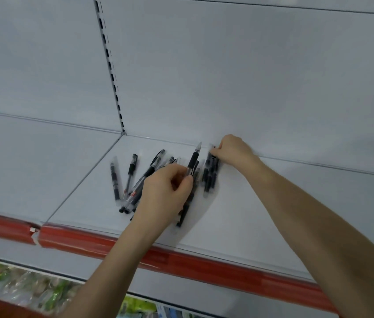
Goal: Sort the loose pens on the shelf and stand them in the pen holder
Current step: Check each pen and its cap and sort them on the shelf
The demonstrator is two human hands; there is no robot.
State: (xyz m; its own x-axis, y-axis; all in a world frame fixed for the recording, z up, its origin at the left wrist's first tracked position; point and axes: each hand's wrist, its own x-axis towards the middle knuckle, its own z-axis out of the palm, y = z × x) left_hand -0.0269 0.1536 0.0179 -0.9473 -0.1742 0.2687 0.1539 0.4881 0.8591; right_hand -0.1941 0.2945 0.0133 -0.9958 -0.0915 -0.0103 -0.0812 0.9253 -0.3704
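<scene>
Several black-and-clear gel pens (133, 180) lie scattered on the white shelf (239, 214). My left hand (165, 196) rests over the middle of the pile and pinches one pen (194, 160), its tip pointing up and away. My right hand (233, 150) is at the back of the shelf, fingers closed on the top of a small bunch of blurred pens (211, 174). More pens are hidden under my left hand. No pen holder is in view.
The shelf has a red price strip (204, 263) along its front edge and a white back panel with a slotted upright (110, 67). Packaged goods (32, 292) sit on the shelf below at the lower left.
</scene>
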